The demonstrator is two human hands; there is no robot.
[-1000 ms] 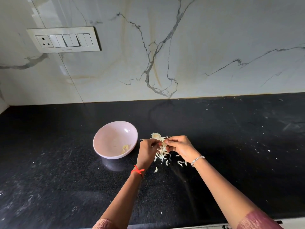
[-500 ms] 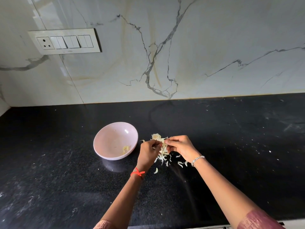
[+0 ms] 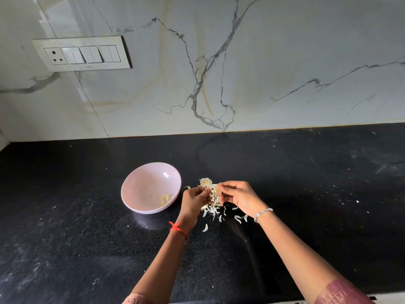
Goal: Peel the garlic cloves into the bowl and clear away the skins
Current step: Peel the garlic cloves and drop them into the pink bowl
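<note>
Head view: the left hand (image 3: 194,199) and right hand (image 3: 237,196) meet above the counter (image 3: 306,183), curled fingertips of both pinching garlic (image 3: 215,190); it looks like a clove, but it is too small to be sure. Skins (image 3: 213,210) lie scattered beneath the hands. The bowl (image 3: 144,185) sits just left of them, with peeled cloves (image 3: 164,199) inside.

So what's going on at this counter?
A person's left hand and right hand both pinch a piece of garlic above the black counter, peeling it. Loose skins lie scattered under the hands. A pink bowl to the left holds a few peeled cloves.
</note>
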